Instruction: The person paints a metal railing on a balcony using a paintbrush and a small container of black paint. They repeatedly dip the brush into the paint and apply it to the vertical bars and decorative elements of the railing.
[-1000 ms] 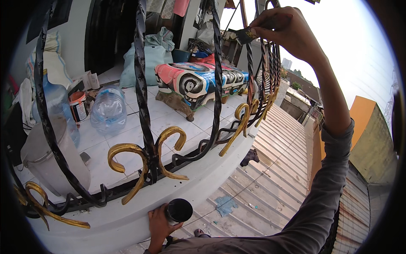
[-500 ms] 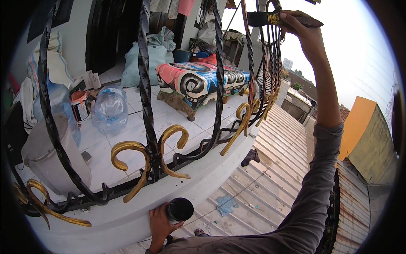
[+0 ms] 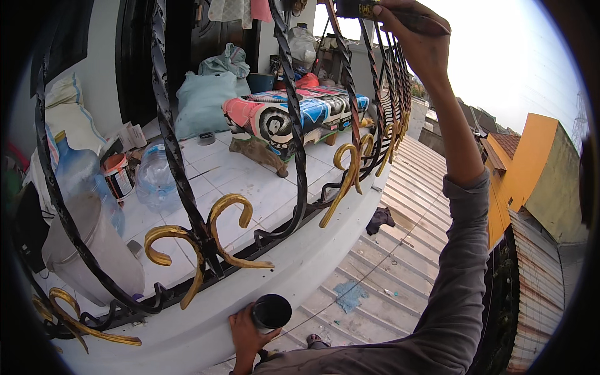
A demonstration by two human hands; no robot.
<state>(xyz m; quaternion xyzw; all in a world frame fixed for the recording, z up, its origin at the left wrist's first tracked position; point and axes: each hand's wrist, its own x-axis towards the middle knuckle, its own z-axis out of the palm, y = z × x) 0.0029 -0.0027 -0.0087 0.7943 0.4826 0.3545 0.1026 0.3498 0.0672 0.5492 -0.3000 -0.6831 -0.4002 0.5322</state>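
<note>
My right hand [image 3: 422, 53] is raised at the top of the view, its fingers closed around a paintbrush [image 3: 431, 25]. The dark bristles point left, over the upper part of a twisted bar of the metal railing [image 3: 294, 119]; whether they touch it I cannot tell. Low in the middle, my left hand [image 3: 245, 334] wraps round a cup [image 3: 272, 311] with a black inside, held beside the white ledge [image 3: 319, 253] under the railing. The bars are mostly black, some reddish-brown farther off, with gold scrolls [image 3: 228, 228] near their feet.
Behind the railing, a tiled porch holds a bench with a patterned cover [image 3: 275, 119], stuffed sacks [image 3: 206, 103], a grey bin [image 3: 94, 250] and large clear bottles [image 3: 156, 178]. Below right lies a ribbed metal roof [image 3: 381, 269] with a blue rag [image 3: 350, 294] and a dark cloth [image 3: 380, 220].
My right hand and the brush have shifted up and left in the picture, the brush partly leaving the top edge. The whole view has turned slightly. My left hand still holds the cup.
</note>
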